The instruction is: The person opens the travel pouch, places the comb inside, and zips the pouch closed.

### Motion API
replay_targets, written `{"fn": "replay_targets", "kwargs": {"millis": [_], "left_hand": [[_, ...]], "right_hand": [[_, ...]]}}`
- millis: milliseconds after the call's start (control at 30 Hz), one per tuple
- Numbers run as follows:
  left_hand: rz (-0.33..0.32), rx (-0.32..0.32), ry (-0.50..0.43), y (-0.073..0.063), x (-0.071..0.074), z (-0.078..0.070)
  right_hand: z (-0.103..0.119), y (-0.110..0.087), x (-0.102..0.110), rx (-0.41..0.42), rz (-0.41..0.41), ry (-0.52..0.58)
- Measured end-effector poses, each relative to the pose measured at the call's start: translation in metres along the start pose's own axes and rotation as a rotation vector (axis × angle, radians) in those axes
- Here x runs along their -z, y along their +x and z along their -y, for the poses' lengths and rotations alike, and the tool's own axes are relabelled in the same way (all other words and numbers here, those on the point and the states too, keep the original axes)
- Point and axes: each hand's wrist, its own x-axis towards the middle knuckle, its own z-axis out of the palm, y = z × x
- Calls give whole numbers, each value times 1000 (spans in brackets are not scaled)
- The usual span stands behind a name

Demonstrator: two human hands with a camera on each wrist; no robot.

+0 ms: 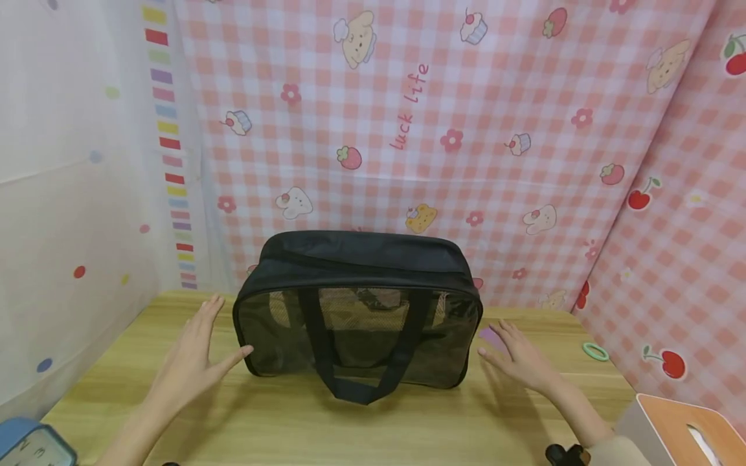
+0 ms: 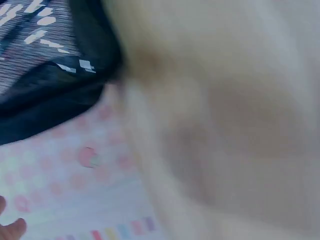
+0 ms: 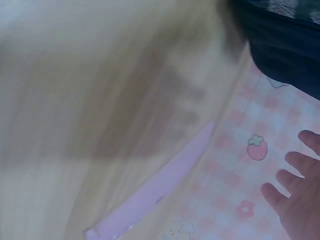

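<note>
Two hands, my left hand and right hand, flank the black bag far on the bench, fingers apart from thumbs, holding nothing; steadying it should take even, two-sided pressure.

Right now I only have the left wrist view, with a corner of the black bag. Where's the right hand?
Observer: The right hand is beside the right end of the black bag.
Operator: Is anything lying near it?
Observer: Yes, a long purple thing with a pointed tip, on the table.
Operator: Ooh, anything else over there?
Observer: A green ring, farther right than that hand.
</note>
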Motion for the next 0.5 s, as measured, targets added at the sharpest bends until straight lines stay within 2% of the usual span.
{"fn": "replay_targets", "kwargs": {"millis": [100,233,300,400,500], "left_hand": [[-141,-81,-20,14,3,-15],[-354,-232,-11,33,4,-41],[-433,-305,3,40,4,-52],[-489,-375,6,45,3,-63],[-500,-390,-1,46,2,-68]], "right_hand": [[5,9,4,-47,17,113],[12,17,6,-156,56,284],[14,20,5,-199,60,355],[16,26,0,-253,42,473],[17,32,-7,-313,36,611]]}}
